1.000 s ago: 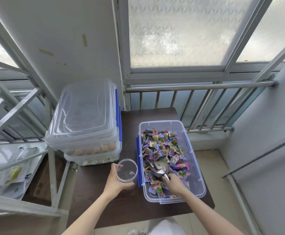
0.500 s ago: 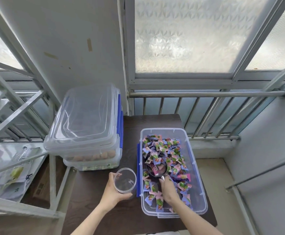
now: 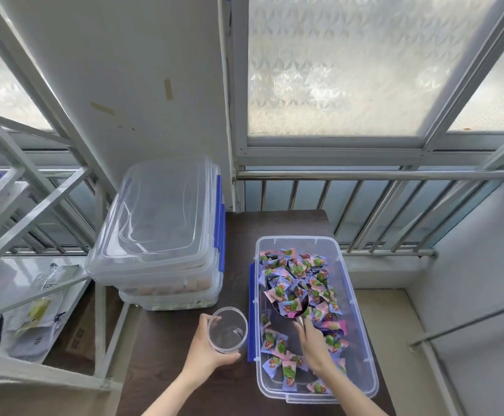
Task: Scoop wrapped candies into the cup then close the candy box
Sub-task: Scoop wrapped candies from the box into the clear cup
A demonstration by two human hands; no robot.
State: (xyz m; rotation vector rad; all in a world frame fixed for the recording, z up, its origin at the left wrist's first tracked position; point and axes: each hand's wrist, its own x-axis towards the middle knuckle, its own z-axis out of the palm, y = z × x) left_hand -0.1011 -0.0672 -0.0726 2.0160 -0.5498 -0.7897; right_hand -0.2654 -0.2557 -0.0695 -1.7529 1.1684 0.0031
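A clear plastic candy box (image 3: 353, 298) with blue clasps stands open on the dark table (image 3: 181, 382), full of several pink and purple wrapped candies (image 3: 297, 271). My right hand (image 3: 314, 345) is inside the box, gripping the handle of a metal scoop (image 3: 292, 306) that holds a few candies. To the left of the box my left hand (image 3: 205, 352) wraps around an empty clear cup (image 3: 227, 329) standing on the table.
A stack of closed clear boxes (image 3: 157, 232) with blue clasps fills the table's far left. A metal railing (image 3: 365, 205) and frosted windows run behind. A white metal frame (image 3: 34, 205) and bags lie at the left.
The scoop has pushed further into the candies and now carries a few. The camera view has tilted up slightly. My left hand still holds the cup.
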